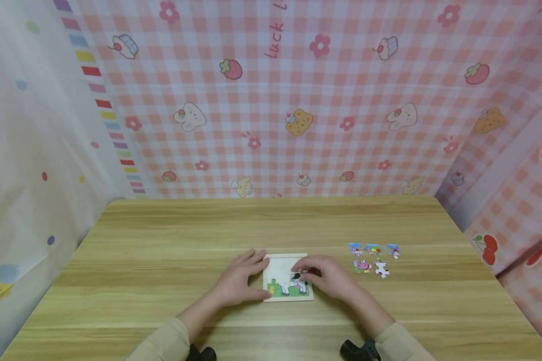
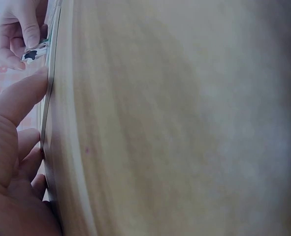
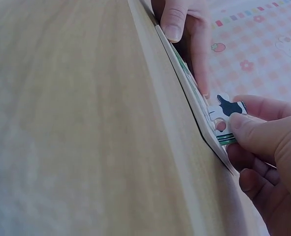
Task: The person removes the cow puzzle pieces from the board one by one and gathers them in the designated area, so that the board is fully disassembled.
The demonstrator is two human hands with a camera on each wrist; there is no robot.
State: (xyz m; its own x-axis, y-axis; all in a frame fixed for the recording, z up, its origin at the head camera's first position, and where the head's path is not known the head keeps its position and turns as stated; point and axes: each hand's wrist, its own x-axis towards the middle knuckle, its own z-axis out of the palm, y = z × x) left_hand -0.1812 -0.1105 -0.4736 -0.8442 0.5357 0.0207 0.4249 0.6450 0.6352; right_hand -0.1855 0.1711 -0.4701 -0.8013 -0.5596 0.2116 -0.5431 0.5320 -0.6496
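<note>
A shallow puzzle tray (image 1: pixel 277 265) lies on the table with its lower part filled by joined pieces (image 1: pixel 289 288) showing green grass and white animal legs. My left hand (image 1: pixel 241 278) is spread along the tray's left side, the thumb touching its lower left corner. Between thumb and fingers, my right hand (image 1: pixel 327 276) pinches a black-and-white puzzle piece (image 3: pixel 227 109) with a green strip along one edge. That piece is held tilted over the right part of the tray. The left wrist view also shows the pinched piece (image 2: pixel 32 54), beyond the left thumb.
Several loose puzzle pieces lie on the table to the right of the tray, among them a pink one (image 1: pixel 363 266) and a mostly white one (image 1: pixel 381 269). Behind the wooden table (image 1: pixel 185 225) hangs a checked curtain (image 1: pixel 262 100).
</note>
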